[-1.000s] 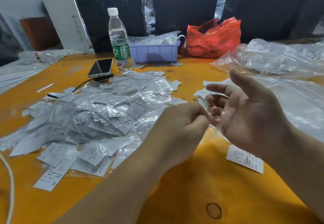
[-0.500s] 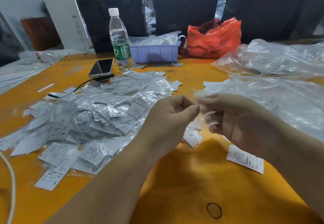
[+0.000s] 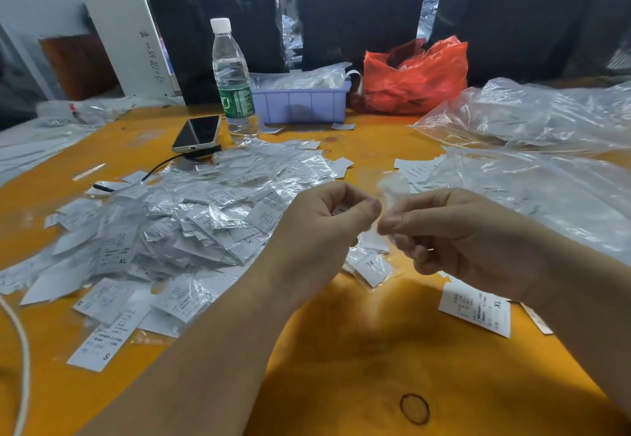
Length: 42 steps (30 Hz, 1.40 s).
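The left pile of labels (image 3: pixel 191 224) is matt white paper in glossy, crinkled clear film, like the small sleeve (image 3: pixel 388 193) held mid-scene (blurred). The table (image 3: pixel 341 350) is matt orange, the far bottle (image 3: pixel 232 73) smooth clear plastic, the red bag (image 3: pixel 416 73) shiny thin plastic.

my left hand (image 3: pixel 327 227) and right hand (image 3: pixel 454 234) are bare, with short, plain thumbnails. my forearms (image 3: pixel 211 343) are bare too, uncovered to the edge of view.

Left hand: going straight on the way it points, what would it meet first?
Probably the right hand, whose fingertips face the left hand across the small clear bag pinched between them; contact is too blurred to tell.
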Each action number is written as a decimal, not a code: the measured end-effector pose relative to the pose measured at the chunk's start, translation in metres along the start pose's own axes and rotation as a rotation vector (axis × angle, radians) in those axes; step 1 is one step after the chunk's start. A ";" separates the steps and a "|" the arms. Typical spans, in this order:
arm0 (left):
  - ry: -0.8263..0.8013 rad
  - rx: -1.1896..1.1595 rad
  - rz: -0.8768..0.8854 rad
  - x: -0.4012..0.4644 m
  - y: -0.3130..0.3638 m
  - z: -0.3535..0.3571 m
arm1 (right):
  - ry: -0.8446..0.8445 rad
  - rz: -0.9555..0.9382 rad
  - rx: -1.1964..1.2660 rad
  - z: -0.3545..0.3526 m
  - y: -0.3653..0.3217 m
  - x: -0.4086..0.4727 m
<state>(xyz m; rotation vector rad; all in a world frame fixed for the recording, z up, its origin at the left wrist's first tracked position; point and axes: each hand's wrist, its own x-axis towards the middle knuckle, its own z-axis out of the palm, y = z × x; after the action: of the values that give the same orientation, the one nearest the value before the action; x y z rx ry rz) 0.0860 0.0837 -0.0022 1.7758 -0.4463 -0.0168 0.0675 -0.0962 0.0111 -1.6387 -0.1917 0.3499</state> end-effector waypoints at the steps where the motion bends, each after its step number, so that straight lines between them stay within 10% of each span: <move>1: 0.000 -0.004 0.002 0.000 0.000 0.000 | -0.019 -0.001 -0.010 0.001 0.001 -0.001; 16: -0.044 0.004 0.038 -0.002 0.001 0.000 | 0.351 -0.119 0.238 -0.008 0.001 0.007; 42: -0.068 0.150 -0.033 0.002 -0.002 0.006 | 0.316 -0.149 0.207 0.002 0.009 0.008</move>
<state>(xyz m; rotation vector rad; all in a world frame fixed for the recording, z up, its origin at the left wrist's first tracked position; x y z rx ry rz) 0.0867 0.0776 -0.0057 1.9346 -0.4773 -0.0691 0.0737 -0.0927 0.0015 -1.4425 -0.0358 -0.0058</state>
